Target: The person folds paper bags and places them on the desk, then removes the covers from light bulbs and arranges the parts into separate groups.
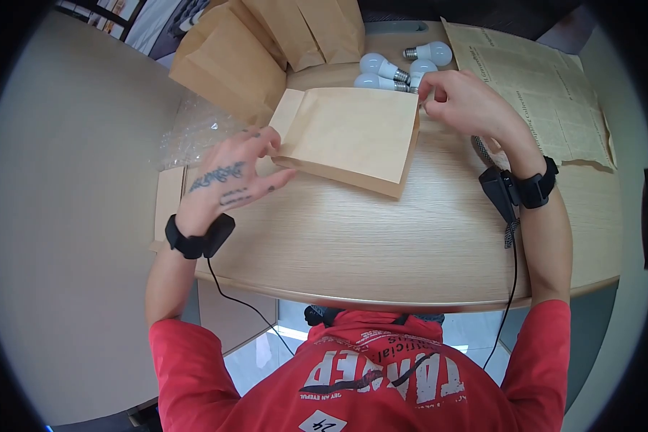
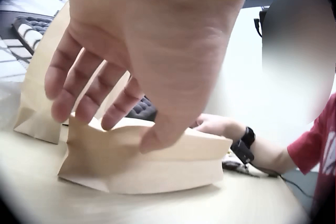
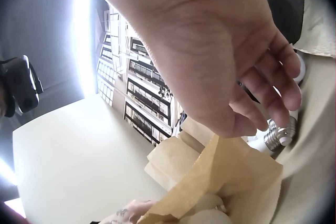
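Observation:
A brown paper bag lies on its side at the middle of the table. My left hand is at its left end; in the left wrist view the fingers are over the far side and the thumb is in front, loosely spread. At the bag's upper right corner my right hand pinches the edge between thumb and forefinger. The right wrist view looks into the bag's mouth, where rounded white bulbs show inside.
Several white bulbs lie behind the bag. Upright paper bags stand at the back left, with clear plastic wrap beside them. Printed paper is at the back right. A folded bag lies at the left edge.

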`<action>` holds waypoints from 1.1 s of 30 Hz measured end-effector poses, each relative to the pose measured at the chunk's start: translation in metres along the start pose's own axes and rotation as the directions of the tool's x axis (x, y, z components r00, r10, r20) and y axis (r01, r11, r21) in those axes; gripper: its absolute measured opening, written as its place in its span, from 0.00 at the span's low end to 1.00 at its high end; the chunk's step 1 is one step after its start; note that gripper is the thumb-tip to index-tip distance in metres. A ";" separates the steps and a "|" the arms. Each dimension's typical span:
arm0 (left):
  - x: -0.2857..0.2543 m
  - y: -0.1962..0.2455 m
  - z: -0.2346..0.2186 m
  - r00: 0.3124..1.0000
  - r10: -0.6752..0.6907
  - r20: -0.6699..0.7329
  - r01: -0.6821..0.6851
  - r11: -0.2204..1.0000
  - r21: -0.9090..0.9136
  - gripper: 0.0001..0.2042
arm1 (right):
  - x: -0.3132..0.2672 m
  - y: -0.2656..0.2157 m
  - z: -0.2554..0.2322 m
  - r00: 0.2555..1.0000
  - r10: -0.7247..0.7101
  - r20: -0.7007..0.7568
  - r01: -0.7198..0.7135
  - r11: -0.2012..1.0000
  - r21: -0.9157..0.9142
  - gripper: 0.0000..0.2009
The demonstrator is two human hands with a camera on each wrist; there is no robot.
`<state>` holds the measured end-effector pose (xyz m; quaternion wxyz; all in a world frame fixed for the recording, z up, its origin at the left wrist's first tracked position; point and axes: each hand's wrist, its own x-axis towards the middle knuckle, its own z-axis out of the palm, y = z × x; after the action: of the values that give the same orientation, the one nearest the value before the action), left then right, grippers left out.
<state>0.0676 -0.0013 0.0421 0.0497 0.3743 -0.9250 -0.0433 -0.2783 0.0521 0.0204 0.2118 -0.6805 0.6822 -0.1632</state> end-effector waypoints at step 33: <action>0.063 -0.011 -0.011 0.899 -0.309 -0.310 0.193 0.915 -0.353 0.17 | 0.007 0.028 0.024 0.983 -0.167 -0.080 0.170 0.985 0.038 0.16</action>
<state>0.0309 -0.0535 0.0555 0.2707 0.4807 -0.8244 -0.1265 -0.2897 0.0475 -0.0149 0.1860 -0.7241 0.6260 -0.2217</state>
